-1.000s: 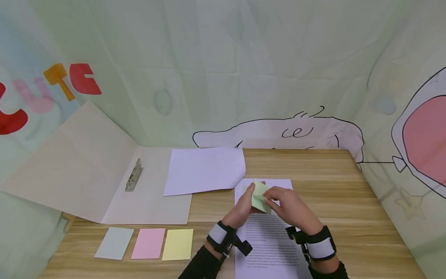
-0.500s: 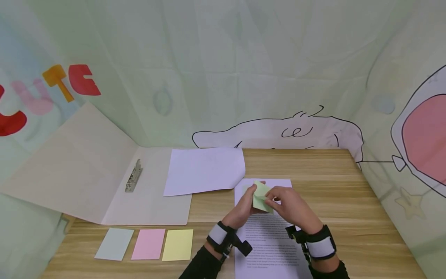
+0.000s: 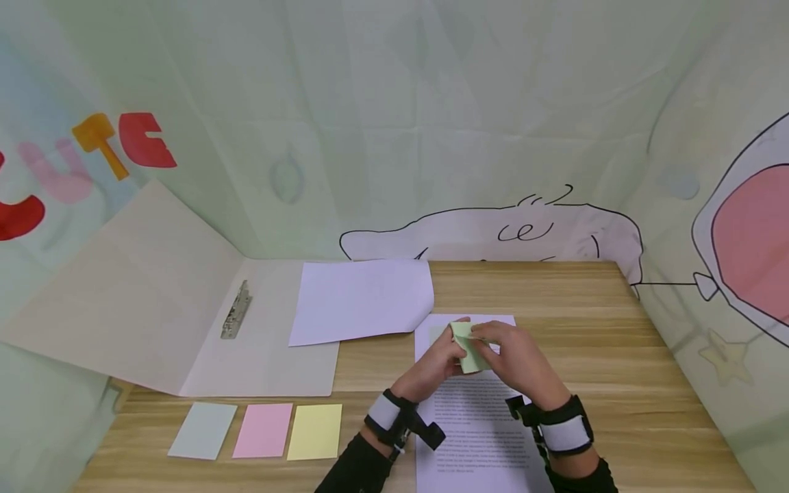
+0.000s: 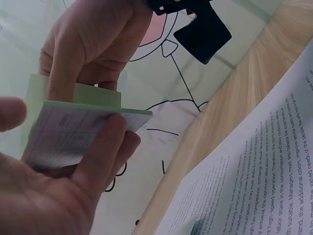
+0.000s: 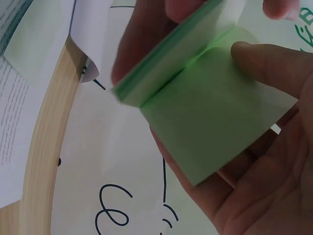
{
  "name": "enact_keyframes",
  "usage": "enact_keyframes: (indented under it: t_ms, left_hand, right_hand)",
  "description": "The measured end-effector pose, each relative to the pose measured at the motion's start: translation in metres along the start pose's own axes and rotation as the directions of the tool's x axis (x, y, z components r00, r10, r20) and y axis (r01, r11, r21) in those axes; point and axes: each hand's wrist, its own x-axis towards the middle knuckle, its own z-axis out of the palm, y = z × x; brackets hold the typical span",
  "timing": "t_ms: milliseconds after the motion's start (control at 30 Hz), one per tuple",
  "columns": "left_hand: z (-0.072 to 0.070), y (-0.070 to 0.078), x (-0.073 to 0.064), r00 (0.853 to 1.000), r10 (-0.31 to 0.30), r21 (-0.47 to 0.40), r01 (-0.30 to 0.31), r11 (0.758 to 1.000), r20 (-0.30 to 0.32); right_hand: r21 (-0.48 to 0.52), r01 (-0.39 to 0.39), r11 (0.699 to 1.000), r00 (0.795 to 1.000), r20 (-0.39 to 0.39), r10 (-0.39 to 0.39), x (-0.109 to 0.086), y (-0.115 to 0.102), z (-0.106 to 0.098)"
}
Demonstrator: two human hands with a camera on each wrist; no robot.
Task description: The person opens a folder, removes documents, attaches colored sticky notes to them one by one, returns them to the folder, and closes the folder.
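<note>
My left hand (image 3: 431, 370) grips a light green sticky note pad (image 4: 63, 132) by its edges, above a printed sheet (image 3: 471, 431) on the table. With thumb and fingers my right hand (image 3: 520, 359) pinches the pad's top note (image 5: 210, 112). In the right wrist view this note is bent well away from the pad, and the two still meet along a crease. Printed marks show on the pad's underside in the left wrist view. A pale green patch (image 5: 44, 39) lies on the printed sheet, mostly hidden by my left hand in the head view.
Blue (image 3: 202, 430), pink (image 3: 262, 430) and yellow (image 3: 314, 431) square notes lie in a row at the front left. Behind them an open folder (image 3: 271, 363) with a metal clip (image 3: 237, 311) leans against the backdrop. A white sheet (image 3: 364, 301) overlaps the folder and table.
My right hand has lifted and folded the green top note further away from the pad. The pad has tilted and shifted slightly right; the things on the table stay put.
</note>
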Motion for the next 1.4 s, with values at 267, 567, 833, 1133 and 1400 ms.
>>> enact_keyframes:
  t_ms: [267,567,833,1133,1400]
  left_hand:
    - [0.0,-0.003,0.004,0.994,-0.017,0.076,0.025,0.997,-0.105]
    - [-0.001,-0.011,0.008,0.979,0.098,0.186,-0.064,0.98,-0.179]
    - [-0.001,-0.014,0.007,0.981,0.083,0.244,-0.039,0.969,-0.176]
    - [-0.001,-0.013,0.004,0.98,0.025,0.184,0.011,0.983,-0.197]
    - [-0.001,-0.011,0.002,0.982,-0.045,0.137,0.071,0.988,-0.182]
  right_hand:
    - [-0.032,0.098,0.995,0.995,0.017,-0.098,-0.001,-0.001,-0.003]
    - [-0.075,0.086,0.994,0.993,0.086,-0.079,0.0,-0.003,-0.001]
    - [-0.043,0.025,0.999,0.996,0.09,-0.021,-0.001,-0.001,-0.003]
    - [-0.035,0.036,0.999,0.999,0.037,-0.035,-0.001,0.005,-0.002]
    - [0.058,-0.103,0.993,0.994,0.046,0.101,-0.003,0.01,-0.006]
